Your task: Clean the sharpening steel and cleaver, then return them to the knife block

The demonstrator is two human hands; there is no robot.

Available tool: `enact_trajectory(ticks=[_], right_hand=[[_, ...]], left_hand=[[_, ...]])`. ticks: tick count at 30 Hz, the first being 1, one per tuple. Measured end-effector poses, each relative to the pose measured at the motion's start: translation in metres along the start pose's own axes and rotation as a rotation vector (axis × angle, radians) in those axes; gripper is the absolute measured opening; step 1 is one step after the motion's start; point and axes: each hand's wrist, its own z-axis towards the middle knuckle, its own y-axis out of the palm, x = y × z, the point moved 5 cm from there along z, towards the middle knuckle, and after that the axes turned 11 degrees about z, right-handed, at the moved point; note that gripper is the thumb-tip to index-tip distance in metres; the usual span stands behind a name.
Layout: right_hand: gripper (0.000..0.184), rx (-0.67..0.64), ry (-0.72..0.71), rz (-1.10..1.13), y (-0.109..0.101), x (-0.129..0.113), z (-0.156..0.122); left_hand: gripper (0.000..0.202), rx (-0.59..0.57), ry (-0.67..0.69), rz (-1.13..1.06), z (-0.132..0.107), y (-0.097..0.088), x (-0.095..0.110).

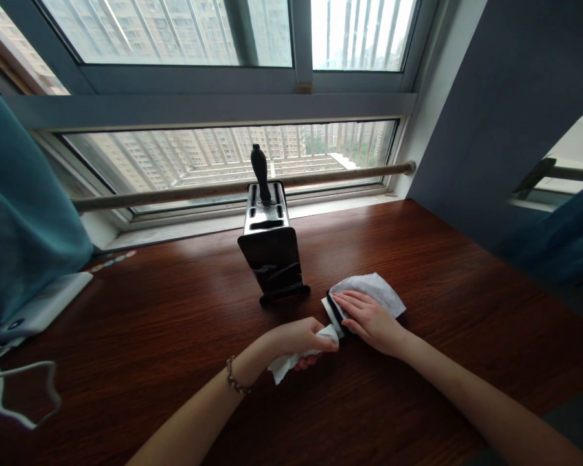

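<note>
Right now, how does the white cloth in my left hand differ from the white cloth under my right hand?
The left cloth is bunched in your curled left hand; the right cloth is spread out under your flatter right hand. The left cloth shows only as small ends poking from the grip; the right cloth shows a broader area. Both look white and are partly covered by a hand.

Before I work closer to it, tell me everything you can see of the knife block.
The knife block is black and glossy, its shiny top cut with several slots; I cannot tell plastic from metal. One black handle sticks up toward the back; the wide front slot shows none. Below its front panel is a foot. It stands upright on the brown table near the window; neither the left hand nor the right hand touches it.
</note>
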Motion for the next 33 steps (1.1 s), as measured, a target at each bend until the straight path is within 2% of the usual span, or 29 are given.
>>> enact_trajectory(ticks=[8,13,26,33], right_hand=[[0.052,0.139,0.207,-0.166,-0.005,0.055,-0.008],[0.053,0.172,0.279,-0.209,-0.008,0.082,-0.013],[0.052,0.225,0.385,-0.277,-0.028,0.120,-0.023],[0.050,0.252,0.410,-0.313,-0.039,0.131,-0.028]], left_hand=[[0.030,-0.018,0.022,0.000,0.000,0.000,0.000],[0.032,-0.011,-0.006,0.015,0.000,0.000,-0.002],[0.032,-0.011,-0.014,0.011,0.000,0.000,-0.002],[0.033,-0.006,-0.029,0.017,-0.001,-0.001,-0.001]])
